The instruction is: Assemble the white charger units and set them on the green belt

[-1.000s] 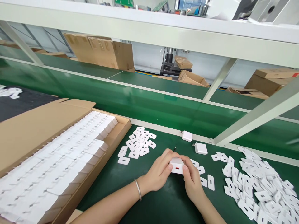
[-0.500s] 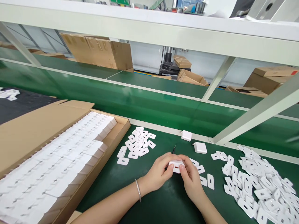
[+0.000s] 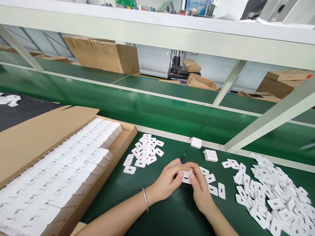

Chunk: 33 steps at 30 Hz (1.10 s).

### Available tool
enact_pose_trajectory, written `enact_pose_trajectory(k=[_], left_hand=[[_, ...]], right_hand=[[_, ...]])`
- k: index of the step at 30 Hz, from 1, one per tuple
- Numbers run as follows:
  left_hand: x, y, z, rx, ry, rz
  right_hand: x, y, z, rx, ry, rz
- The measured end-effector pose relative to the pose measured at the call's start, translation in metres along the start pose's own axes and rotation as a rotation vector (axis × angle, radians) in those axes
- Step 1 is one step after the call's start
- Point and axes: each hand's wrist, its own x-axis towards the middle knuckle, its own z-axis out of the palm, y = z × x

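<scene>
Between my two hands is a white charger (image 3: 186, 177), its face with a reddish slot turned toward me. My left hand (image 3: 169, 178) grips its left side, thumb on the face. On the other side, my right hand (image 3: 199, 183) is closed on it, with the thumb pressed near the slot. Fingers hide most of the charger's body. A thin dark pointed tool (image 3: 183, 158) shows just beyond my fingertips; what holds it, if anything, is hidden. Several flat white slotted plates (image 3: 221, 191) lie right beside my right hand.
A long cardboard box (image 3: 123, 155) of white chargers in rows stands at left. Loose plates form a small pile (image 3: 145, 149) beside it and a large heap (image 3: 278, 193) at right. Two chargers (image 3: 211, 155) sit near the back rail. A slanted metal post (image 3: 268, 118) rises at right.
The charger has tilted slightly in my hands, so its slotted face shows more fully. Both hands keep hold of it in nearly the same place.
</scene>
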Motion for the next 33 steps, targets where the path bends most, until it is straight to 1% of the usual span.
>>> enact_pose_trajectory(k=[5,11,14,19,22,24,26,28,29,31,32,33], left_hand=[[0.0,0.001,0.002,-0.011,-0.002,0.025],[-0.002,0.004,0.002,-0.007,-0.081,-0.09],[-0.003,0.001,0.005,-0.017,-0.069,-0.095],[-0.003,-0.005,0.006,-0.076,-0.024,-0.053],[-0.003,-0.008,0.005,-0.227,-0.017,-0.09],[-0.003,-0.01,0.005,-0.374,0.025,-0.186],[-0.001,-0.011,0.008,-0.487,0.061,-0.302],[0.002,-0.011,0.012,-0.599,0.057,-0.376],[0.004,-0.009,0.014,-0.676,0.042,-0.389],[0.009,-0.005,0.018,-0.848,0.028,-0.395],[0.011,-0.002,0.019,-0.907,0.032,-0.393],[0.014,0.001,0.019,-0.922,0.041,-0.384]], right_hand=[[-0.001,0.001,0.001,-0.03,-0.005,0.049],[0.001,0.002,0.001,-0.012,0.018,0.1],[0.001,0.002,0.0,-0.001,-0.003,0.087],[0.0,0.005,-0.003,-0.026,-0.058,0.028],[-0.001,0.006,-0.003,-0.055,0.004,-0.036],[-0.001,0.007,-0.002,-0.114,0.077,-0.102],[0.0,0.007,-0.002,-0.192,0.121,-0.161],[0.002,0.007,-0.002,-0.244,0.11,-0.194],[0.003,0.007,-0.003,-0.254,0.096,-0.198],[0.005,0.007,-0.006,-0.27,0.072,-0.185],[0.006,0.007,-0.009,-0.285,0.066,-0.173],[0.006,0.007,-0.011,-0.303,0.063,-0.161]])
